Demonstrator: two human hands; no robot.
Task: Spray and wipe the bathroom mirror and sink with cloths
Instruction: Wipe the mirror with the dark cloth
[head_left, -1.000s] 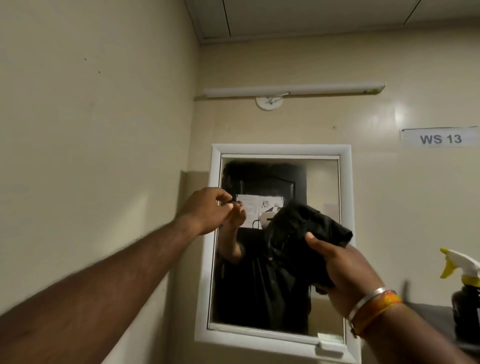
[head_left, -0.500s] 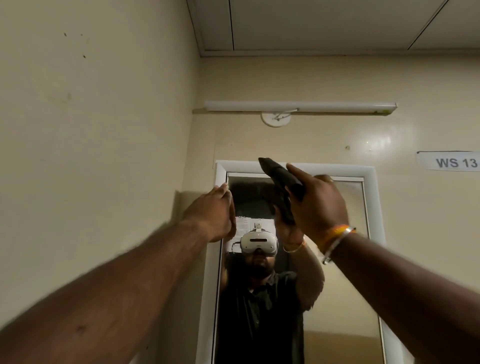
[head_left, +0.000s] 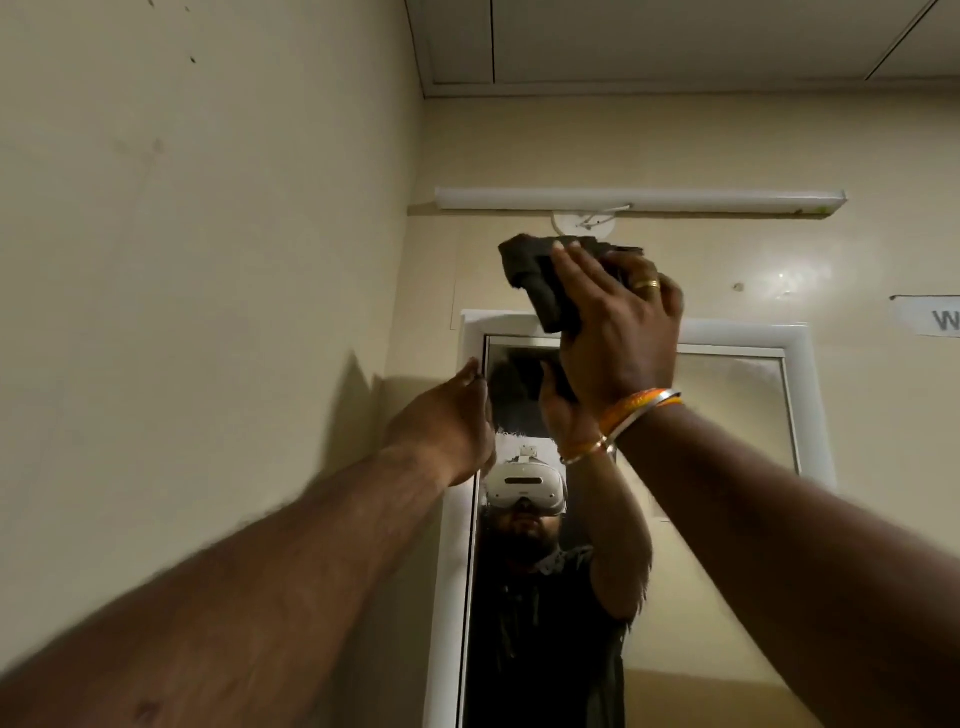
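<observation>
**Dark cloth at top edge of mirror frame, right hand on it**

Writing: white wall sign (head_left: 927, 316) at right edge of frame, cut off by the border; only a "W" legible, blurred. No other readable labels or brands.

Right hand (head_left: 618, 332) centre of frame, raised, back of hand to camera. Fingers spread and laid over a dark cloth (head_left: 540, 283), thumb side curled round its lower edge; cloth held bunched, protruding up and left of the fingers. Gold ring on one finger; orange and silver bangles at the wrist. Cloth sits over the top rail of the white mirror frame (head_left: 737, 335), partly overlapping the wall above it, just below the tube light (head_left: 639, 200) in upper centre.

Left hand (head_left: 447, 426) left of centre, at the upper left corner of the mirror (head_left: 727, 467), lower than the cloth and apart from it. Fingers pointed toward the frame edge; held object, if any, not discernible, and open or closed cannot be told.

Mirror reflection: white headset, dark shirt, raised arm with cloth.
</observation>
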